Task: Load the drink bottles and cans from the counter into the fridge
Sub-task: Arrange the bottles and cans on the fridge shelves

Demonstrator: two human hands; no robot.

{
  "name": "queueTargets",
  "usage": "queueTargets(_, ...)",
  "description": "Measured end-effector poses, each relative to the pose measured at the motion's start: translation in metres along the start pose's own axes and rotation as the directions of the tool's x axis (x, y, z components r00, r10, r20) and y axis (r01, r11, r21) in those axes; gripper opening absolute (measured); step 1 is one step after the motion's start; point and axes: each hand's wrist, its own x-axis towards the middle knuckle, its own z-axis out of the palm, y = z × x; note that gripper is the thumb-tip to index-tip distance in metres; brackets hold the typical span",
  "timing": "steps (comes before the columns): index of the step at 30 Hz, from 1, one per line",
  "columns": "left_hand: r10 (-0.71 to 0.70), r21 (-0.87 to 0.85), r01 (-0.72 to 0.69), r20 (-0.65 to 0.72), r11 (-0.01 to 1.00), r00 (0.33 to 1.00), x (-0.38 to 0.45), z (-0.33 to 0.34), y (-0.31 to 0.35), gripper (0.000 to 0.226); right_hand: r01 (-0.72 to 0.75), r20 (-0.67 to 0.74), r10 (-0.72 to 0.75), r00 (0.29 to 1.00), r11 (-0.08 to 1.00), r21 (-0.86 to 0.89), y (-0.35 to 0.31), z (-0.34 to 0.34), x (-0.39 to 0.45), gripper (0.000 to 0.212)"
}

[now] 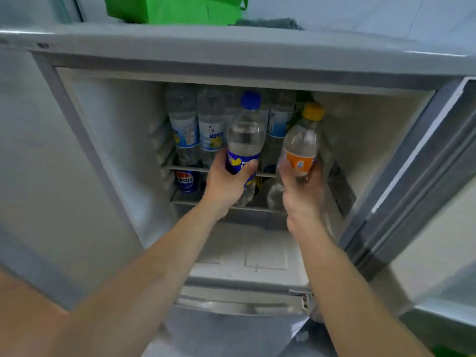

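The blue-capped bottle (pixel 246 140) sits upright inside the open fridge (pixel 108 140), the left hand (pixel 226 181) wrapping its fingers around the blue label. Just beside it, the right hand (pixel 302 191) grips the yellow-capped bottle (pixel 302 143) low down. Behind the fingertips stand what look like water bottles (pixel 197 127); below the left fingers sits a cola can (pixel 186 180).

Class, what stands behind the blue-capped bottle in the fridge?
Behind the blue-capped bottle, clear bottles with pale blue labels stand in a row; their bases and anything further back are hidden.

Even soft light; slight blur; edges warped.
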Motion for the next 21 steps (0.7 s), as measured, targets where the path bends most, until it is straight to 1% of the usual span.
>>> queueTargets(3, 0.058, 0.013, -0.059, 0.043, 0.998, 0.997, 0.041, 0.012, 0.005, 0.051, -0.012, -0.003, 0.012, 1.0, 1.0, -0.003, -0.008, 0.018, 0.033, 0.034)
queueTargets(4, 0.072, 0.031, -0.073, 0.036, 0.997, 0.997, 0.055, 0.016, 0.007, 0.05, -0.015, -0.005, 0.015, 1.0, 1.0, 0.002, -0.009, 0.024, 0.045, 0.034)
queueTargets(6, 0.088, 0.044, -0.089, 0.022, 0.995, 0.996, 0.08, 0.024, 0.011, 0.048, -0.008, 0.01, 0.009, 1.0, 1.0, -0.017, -0.01, 0.034, 0.066, 0.024)
queueTargets(8, 0.099, 0.079, -0.099, 0.01, 0.992, 0.995, 0.1, 0.031, 0.01, 0.049, -0.008, 0.055, 0.011, 0.998, 0.999, -0.048, -0.008, 0.043, 0.082, 0.025)
queueTargets(10, 0.117, 0.139, -0.116, 0.004, 0.983, 0.993, 0.115, 0.036, 0.004, 0.055, -0.006, 0.084, 0.011, 0.996, 0.998, -0.057, 0.0, 0.049, 0.096, 0.032)
queueTargets(13, 0.113, 0.158, -0.115, 0.018, 0.981, 0.993, 0.128, 0.042, -0.008, 0.057, -0.012, 0.127, 0.028, 0.991, 0.992, -0.124, 0.011, 0.053, 0.108, 0.046)
queueTargets(16, 0.098, 0.175, -0.107, 0.062, 0.979, 0.993, 0.133, 0.039, -0.013, 0.064, -0.026, 0.167, 0.054, 0.984, 0.986, -0.165, 0.015, 0.054, 0.115, 0.052)
queueTargets(17, 0.1, 0.21, -0.119, 0.102, 0.97, 0.99, 0.131, 0.037, -0.016, 0.069, -0.029, 0.168, 0.056, 0.984, 0.986, -0.162, 0.017, 0.055, 0.116, 0.053)
queueTargets(19, 0.107, 0.378, -0.174, 0.191, 0.909, 0.976, 0.125, 0.03, -0.026, 0.073, -0.027, 0.16, 0.06, 0.985, 0.979, -0.201, 0.02, 0.054, 0.114, 0.052)
queueTargets(21, 0.129, 0.534, -0.237, 0.233, 0.812, 0.964, 0.116, 0.025, -0.04, 0.064, -0.045, 0.104, 0.086, 0.991, 0.937, -0.347, 0.028, 0.053, 0.105, 0.036)
